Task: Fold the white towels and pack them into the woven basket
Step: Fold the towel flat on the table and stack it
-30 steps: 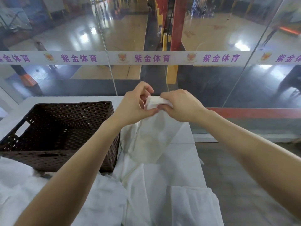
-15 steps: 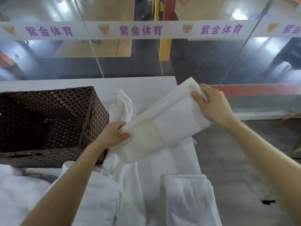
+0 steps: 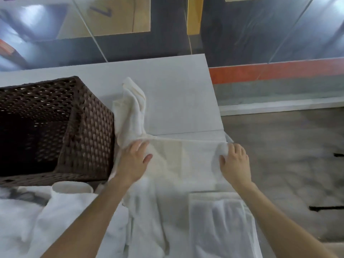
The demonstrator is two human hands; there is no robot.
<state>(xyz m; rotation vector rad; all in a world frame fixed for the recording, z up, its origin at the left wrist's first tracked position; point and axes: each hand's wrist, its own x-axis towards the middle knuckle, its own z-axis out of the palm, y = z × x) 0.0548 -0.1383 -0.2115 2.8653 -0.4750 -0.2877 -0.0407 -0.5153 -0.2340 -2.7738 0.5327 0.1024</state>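
Table [image 3: 176, 90]: white, and carries everything; its far half is bare cloth-free surface.
Basket [image 3: 89, 131]: dark woven, at the table's left. The inside is in shadow, and no towel shows in the part in view.
Pile [image 3: 24, 220]: unfolded white towels heaped at the near left, just in front of the basket.
Towel [image 3: 182, 161]: the 1 being worked. It lies stretched flat across the table's middle between both hands, to the right of the basket, with its right end at the table's edge.
Folded towel [image 3: 219, 224]: 1 neat rectangle at the near right, just below the stretched towel.
Loose towel [image 3: 130, 108]: crumpled and leaning against the basket's right wall.
Roll [image 3: 71, 187]: a small white roll touching the basket's near wall.
Progress: early, by my reading. 1 towel looks finished but not packed, 1 is partway through folding, and several wait. Nothing seems to be in the basket yet.
Left: finish this fold, fold the rest, then pack them all.
Left hand [image 3: 135, 161]: palm down on the towel's left end beside the basket, fingers spread and fairly straight, pressing the cloth flat.
Right hand [image 3: 234, 162]: at the towel's right end, fingers curled over a bunched edge and thumb tucked against it, pinching the cloth. Motion blur hides the finer detail.
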